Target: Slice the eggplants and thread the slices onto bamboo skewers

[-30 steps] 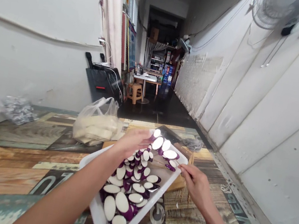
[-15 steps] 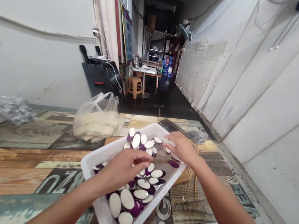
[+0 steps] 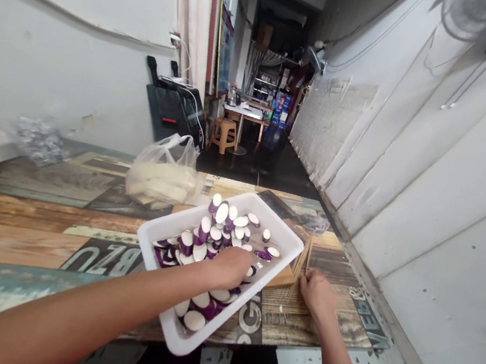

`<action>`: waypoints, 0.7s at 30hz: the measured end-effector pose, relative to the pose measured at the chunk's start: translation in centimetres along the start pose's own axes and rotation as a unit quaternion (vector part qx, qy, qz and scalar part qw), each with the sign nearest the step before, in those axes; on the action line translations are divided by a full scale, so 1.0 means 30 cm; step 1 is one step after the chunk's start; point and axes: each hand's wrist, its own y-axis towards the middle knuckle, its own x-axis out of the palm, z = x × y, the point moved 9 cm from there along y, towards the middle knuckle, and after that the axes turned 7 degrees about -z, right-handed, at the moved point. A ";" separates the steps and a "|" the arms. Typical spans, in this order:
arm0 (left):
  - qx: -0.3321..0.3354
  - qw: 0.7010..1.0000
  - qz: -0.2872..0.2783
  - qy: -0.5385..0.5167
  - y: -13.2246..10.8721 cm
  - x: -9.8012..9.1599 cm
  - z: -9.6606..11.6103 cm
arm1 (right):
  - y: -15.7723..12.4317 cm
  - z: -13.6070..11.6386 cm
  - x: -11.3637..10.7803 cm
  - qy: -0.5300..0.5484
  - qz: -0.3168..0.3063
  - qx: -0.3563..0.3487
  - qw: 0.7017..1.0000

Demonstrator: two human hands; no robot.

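A white plastic tub (image 3: 293,241) holds many slant-cut eggplant pieces (image 3: 205,229) with purple skin and white flesh, heaped on its left and far side, some lying in shallow water. My left hand (image 3: 232,268) reaches into the tub with its fingers turned down among the pieces; the back of the hand hides them. To the right of the tub, thin bamboo skewers (image 3: 302,261) lie on a wooden board (image 3: 281,277). My right hand (image 3: 319,293) is closed at the near end of the skewers, its fingertips pinching a skewer.
The wood-patterned table (image 3: 114,219) carries a plastic bag of pale flat pieces (image 3: 163,180) behind the tub. At the far right lies a crumpled clear bag (image 3: 315,223); at the far left, a bag of silvery bits (image 3: 40,141). Beyond stand a stool (image 3: 224,135) and a small table.
My right hand has moved from the tub's far right corner out to the skewers. My left hand has gone down into the pieces, slightly right. The view has shifted a little.
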 end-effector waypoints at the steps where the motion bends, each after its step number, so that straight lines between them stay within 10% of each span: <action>1: -0.004 1.000 0.015 -0.007 -0.003 -0.013 -0.007 | 0.006 -0.004 0.009 0.001 -0.013 0.000 1.000; 5: -0.014 0.982 0.051 -0.182 -0.039 -0.078 -0.043 | 0.030 0.015 0.033 0.035 -0.080 -0.008 0.996; 10: -0.017 0.864 0.011 -0.503 -0.061 -0.088 -0.080 | 0.007 0.078 0.042 0.120 -0.108 0.000 0.987; 15: -0.041 0.727 -0.025 -0.685 -0.051 -0.063 -0.126 | -0.075 0.141 0.003 0.190 -0.042 0.021 0.981; 21: -0.028 0.673 0.002 -0.739 -0.037 -0.068 -0.150 | -0.209 0.129 -0.095 0.225 0.075 0.022 0.971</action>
